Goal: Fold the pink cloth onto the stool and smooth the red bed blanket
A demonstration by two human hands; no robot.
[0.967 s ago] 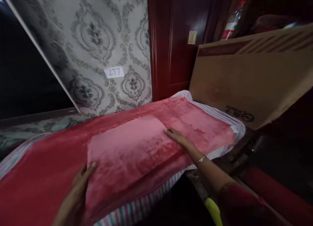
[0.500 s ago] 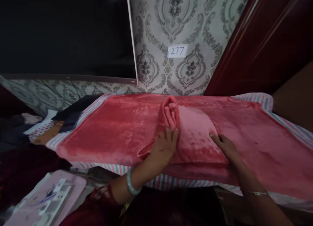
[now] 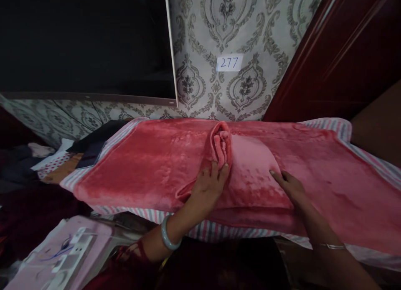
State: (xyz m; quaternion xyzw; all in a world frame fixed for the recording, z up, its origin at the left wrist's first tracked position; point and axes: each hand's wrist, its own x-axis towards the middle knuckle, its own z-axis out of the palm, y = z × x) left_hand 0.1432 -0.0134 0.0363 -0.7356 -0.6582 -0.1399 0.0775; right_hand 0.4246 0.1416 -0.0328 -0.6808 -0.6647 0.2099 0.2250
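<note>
A thick pinkish-red plush cloth [image 3: 255, 164], partly folded, lies on a larger plush blanket [image 3: 140, 156] of much the same colour. Its left part stands up as a layered fold [image 3: 221, 146], with the layer ends facing me. My left hand [image 3: 208, 183] grips this fold near its lower end, fingers over the layers and thumb hidden. At the right edge of the cloth's flat, paler part rests my right hand [image 3: 291, 187]. Its thumb and forefinger are apart, and the other fingers are mostly out of sight. Whether the cloth is a garment I cannot tell.
A striped border [image 3: 232, 232] edges the blanket. Behind it are a large dark screen [image 3: 84, 43] and a patterned wall with a paper marked 277 [image 3: 229, 62]. Dark red panelling [image 3: 338, 56] rises at right. A power strip [image 3: 72, 256] sits on a pink surface at lower left.
The upright fold has tipped slightly to the right, and its layers show a little more openly. Both hands keep nearly the same places, and the view has shifted slightly.
</note>
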